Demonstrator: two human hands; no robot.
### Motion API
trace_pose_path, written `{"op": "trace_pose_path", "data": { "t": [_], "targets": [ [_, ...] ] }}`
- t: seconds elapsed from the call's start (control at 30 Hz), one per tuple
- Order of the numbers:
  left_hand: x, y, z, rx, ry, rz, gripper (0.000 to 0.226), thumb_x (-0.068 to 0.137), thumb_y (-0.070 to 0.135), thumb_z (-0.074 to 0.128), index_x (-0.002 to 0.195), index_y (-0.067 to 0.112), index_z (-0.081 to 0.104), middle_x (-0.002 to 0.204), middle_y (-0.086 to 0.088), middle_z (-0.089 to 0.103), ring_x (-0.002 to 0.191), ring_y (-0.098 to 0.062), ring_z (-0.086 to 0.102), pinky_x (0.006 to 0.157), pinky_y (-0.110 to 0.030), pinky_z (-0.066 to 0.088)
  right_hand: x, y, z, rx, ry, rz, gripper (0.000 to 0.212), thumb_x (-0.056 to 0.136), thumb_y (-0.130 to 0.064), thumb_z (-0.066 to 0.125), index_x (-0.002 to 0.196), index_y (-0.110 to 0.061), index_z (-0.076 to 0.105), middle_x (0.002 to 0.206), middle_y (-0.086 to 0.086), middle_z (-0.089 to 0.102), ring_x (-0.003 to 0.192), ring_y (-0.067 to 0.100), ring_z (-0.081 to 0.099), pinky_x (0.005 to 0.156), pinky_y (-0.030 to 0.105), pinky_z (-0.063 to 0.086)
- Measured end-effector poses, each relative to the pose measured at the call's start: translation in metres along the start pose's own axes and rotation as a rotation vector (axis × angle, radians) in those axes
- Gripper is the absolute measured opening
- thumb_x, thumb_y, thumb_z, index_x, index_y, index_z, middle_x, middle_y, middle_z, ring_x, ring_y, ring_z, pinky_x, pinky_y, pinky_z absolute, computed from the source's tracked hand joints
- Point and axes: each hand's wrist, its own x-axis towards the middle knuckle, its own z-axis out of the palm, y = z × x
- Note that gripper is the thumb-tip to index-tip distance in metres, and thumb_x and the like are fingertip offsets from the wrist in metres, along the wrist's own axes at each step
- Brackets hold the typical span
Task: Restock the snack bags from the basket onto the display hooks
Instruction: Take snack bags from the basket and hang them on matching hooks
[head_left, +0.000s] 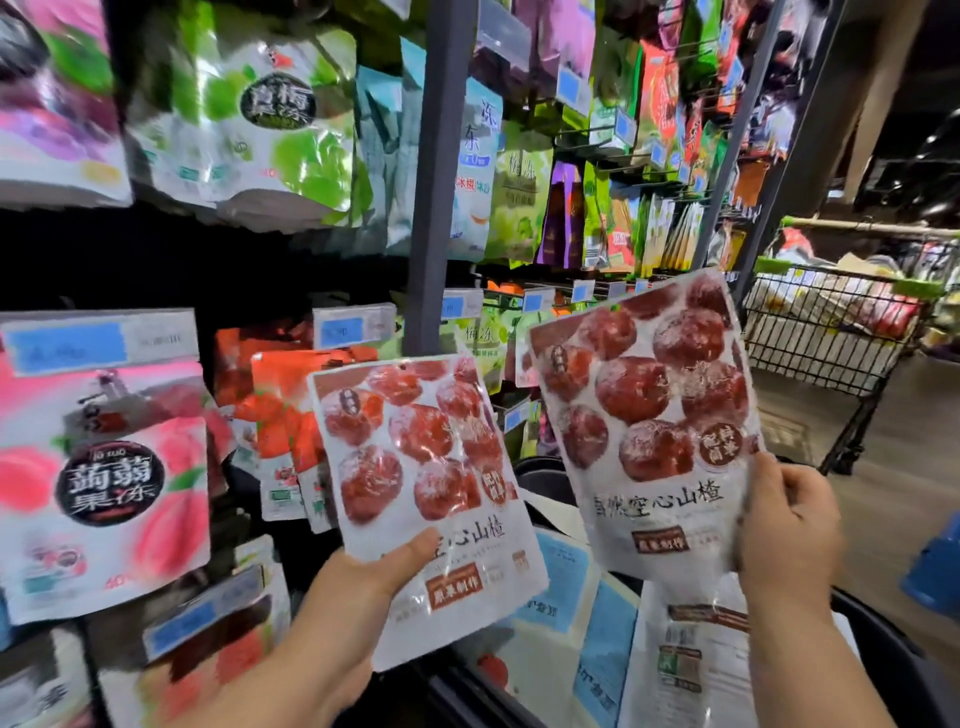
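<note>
I hold two clear snack bags of red hawthorn balls upright in front of the display. My left hand (363, 582) grips the lower edge of the left hawthorn bag (415, 467), thumb on its front. My right hand (784, 525) grips the lower right corner of the right hawthorn bag (649, 405), which is held higher and tilted a little. Below them the black basket (883, 654) holds more bags (691, 660), some showing their printed backs and blue labels. The display hooks (582, 137) carry rows of hanging snack bags.
Pink peach jelly bags (104, 483) hang at the left, orange-red bags (280, 415) behind my left bag, green plum bags (249, 119) above. A grey upright post (436, 171) divides the racks. A wire shopping cart (831, 332) stands at the right in the aisle, and a blue stool (935, 571) lies near the right edge.
</note>
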Motion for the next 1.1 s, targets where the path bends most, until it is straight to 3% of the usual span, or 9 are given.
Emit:
{"op": "trace_pose_path", "data": {
  "t": [0.1, 0.23, 0.33, 0.43, 0.57, 0.73, 0.9, 1.0, 1.1],
  "targets": [
    [-0.002, 0.001, 0.003, 0.01, -0.041, -0.009, 0.034, 0.072, 0.019, 0.078, 0.105, 0.024, 0.071, 0.098, 0.006, 0.077, 0.086, -0.012, 0.074, 0.077, -0.031, 0.053, -0.007, -0.011, 0.007, 0.092, -0.062, 0.099, 0.033, 0.099, -0.043, 0.053, 0.082, -0.015, 0.058, 0.087, 0.014, 0.065, 0.08, 0.032, 0.061, 0.072, 0.048, 0.051],
    [-0.004, 0.011, 0.004, 0.071, -0.029, 0.055, 0.028, 0.074, 0.02, 0.081, 0.1, 0.025, 0.072, 0.096, 0.011, 0.076, 0.085, -0.002, 0.072, 0.071, -0.021, 0.049, -0.03, -0.03, 0.027, 0.16, -0.212, 0.24, 0.035, 0.099, -0.041, 0.055, 0.081, -0.011, 0.063, 0.087, 0.016, 0.07, 0.082, 0.035, 0.066, 0.077, 0.054, 0.054],
    [-0.01, 0.024, 0.0, 0.13, 0.008, 0.144, 0.018, 0.079, 0.02, 0.08, 0.093, 0.028, 0.073, 0.094, 0.016, 0.076, 0.082, 0.002, 0.071, 0.077, -0.021, 0.05, -0.05, -0.049, 0.045, 0.208, -0.321, 0.264, 0.042, 0.1, -0.037, 0.055, 0.087, 0.002, 0.062, 0.082, 0.02, 0.068, 0.077, 0.031, 0.063, 0.066, 0.04, 0.049],
    [-0.019, 0.037, -0.009, 0.159, 0.052, 0.245, 0.021, 0.081, 0.021, 0.078, 0.095, 0.034, 0.07, 0.091, 0.022, 0.075, 0.079, 0.008, 0.069, 0.065, -0.01, 0.049, -0.067, -0.074, 0.058, 0.229, -0.397, 0.248, 0.045, 0.1, -0.035, 0.056, 0.087, 0.007, 0.062, 0.081, 0.021, 0.068, 0.073, 0.03, 0.062, 0.061, 0.037, 0.048],
    [-0.031, 0.054, -0.027, 0.126, 0.147, 0.304, 0.021, 0.078, 0.022, 0.08, 0.092, 0.035, 0.072, 0.098, 0.014, 0.076, 0.093, -0.008, 0.071, 0.085, -0.028, 0.052, -0.085, -0.112, 0.068, 0.253, -0.456, 0.19, 0.049, 0.1, -0.032, 0.055, 0.081, 0.013, 0.059, 0.076, 0.024, 0.063, 0.062, 0.027, 0.054, 0.043, 0.021, 0.039],
    [-0.057, 0.081, -0.05, 0.091, 0.175, 0.39, 0.029, 0.07, 0.025, 0.083, 0.098, 0.028, 0.076, 0.104, 0.008, 0.076, 0.1, -0.011, 0.071, 0.092, -0.031, 0.049, -0.112, -0.151, 0.082, 0.287, -0.552, 0.104, 0.058, 0.095, -0.046, 0.058, 0.078, 0.009, 0.052, 0.083, 0.032, 0.061, 0.064, 0.034, 0.054, 0.063, 0.042, 0.042],
    [-0.08, 0.106, -0.083, 0.158, 0.339, 0.446, 0.018, 0.075, 0.024, 0.083, 0.092, 0.027, 0.075, 0.088, 0.017, 0.076, 0.085, -0.002, 0.071, 0.077, -0.023, 0.049, -0.131, -0.184, 0.084, 0.335, -0.748, 0.054, 0.035, 0.098, -0.04, 0.056, 0.092, -0.007, 0.066, 0.083, 0.003, 0.074, 0.071, 0.016, 0.07, 0.059, 0.034, 0.049],
    [-0.092, 0.121, -0.101, 0.148, 0.422, 0.515, 0.023, 0.075, 0.02, 0.084, 0.096, 0.023, 0.075, 0.09, 0.013, 0.077, 0.088, -0.008, 0.072, 0.078, -0.023, 0.05, -0.142, -0.206, 0.082, 0.346, -0.911, -0.022, 0.02, 0.093, -0.023, 0.067, 0.104, -0.007, 0.063, 0.089, 0.017, 0.072, 0.074, 0.037, 0.067, 0.058, 0.043, 0.051],
    [-0.104, 0.134, -0.118, 0.185, 0.488, 0.532, 0.02, 0.075, 0.02, 0.084, 0.092, 0.023, 0.076, 0.084, 0.014, 0.077, 0.083, -0.007, 0.072, 0.071, -0.021, 0.051, -0.156, -0.225, 0.087, 0.362, -1.057, -0.022, 0.059, 0.06, -0.028, 0.091, 0.107, -0.018, 0.057, 0.094, 0.014, 0.072, 0.087, 0.049, 0.066, 0.077, 0.063, 0.053]
  ]
}}
